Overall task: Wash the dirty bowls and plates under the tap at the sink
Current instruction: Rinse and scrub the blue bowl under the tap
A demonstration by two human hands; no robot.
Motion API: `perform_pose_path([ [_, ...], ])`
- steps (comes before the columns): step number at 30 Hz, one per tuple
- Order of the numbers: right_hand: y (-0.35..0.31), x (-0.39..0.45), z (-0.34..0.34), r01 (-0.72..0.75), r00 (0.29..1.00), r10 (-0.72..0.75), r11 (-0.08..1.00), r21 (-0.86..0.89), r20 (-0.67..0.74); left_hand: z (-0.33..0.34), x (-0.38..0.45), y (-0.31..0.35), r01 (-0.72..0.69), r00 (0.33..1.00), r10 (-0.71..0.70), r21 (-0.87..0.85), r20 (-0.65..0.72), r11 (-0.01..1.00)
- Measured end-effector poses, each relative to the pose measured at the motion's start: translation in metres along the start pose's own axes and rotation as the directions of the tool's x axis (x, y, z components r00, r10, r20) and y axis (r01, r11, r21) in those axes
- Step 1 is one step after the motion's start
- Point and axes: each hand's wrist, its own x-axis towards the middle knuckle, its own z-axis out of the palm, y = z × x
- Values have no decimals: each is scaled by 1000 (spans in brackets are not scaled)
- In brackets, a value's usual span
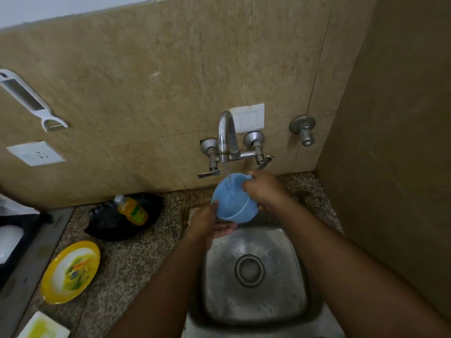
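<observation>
Blue bowl (230,200) tilted under the tap (227,135) above the sink's (253,311) far edge, left hand (210,223) cupping its base, right hand (262,189) gripping its right rim.

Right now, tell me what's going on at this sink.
A person is washing a blue bowl under the tap, over the steel sink. The left hand cups the bowl from below while the right hand grips its rim. On the counter to the left, a yellow plate with food residue and a white dish with yellow smears still wait. A bottle of orange dish soap lies near the wall.
</observation>
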Motion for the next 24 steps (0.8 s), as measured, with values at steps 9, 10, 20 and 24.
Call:
perform_pose_path([
  [9,55,-11,7,-152,988,152,916,372,29,-2,2,-10,-13,1000,13,-111,0,994],
  [10,60,-11,14,-180,984,159,897,404,85,-4,1,-9,-17,1000,14,-110,-26,994],
  [20,52,-6,26,-122,992,95,901,416,85,-15,1,-24,52,999,-53,-122,-1,991],
  [24,64,-11,9,235,970,-234,972,13,-62,-12,7,-32,112,990,-89,-219,110,969],
])
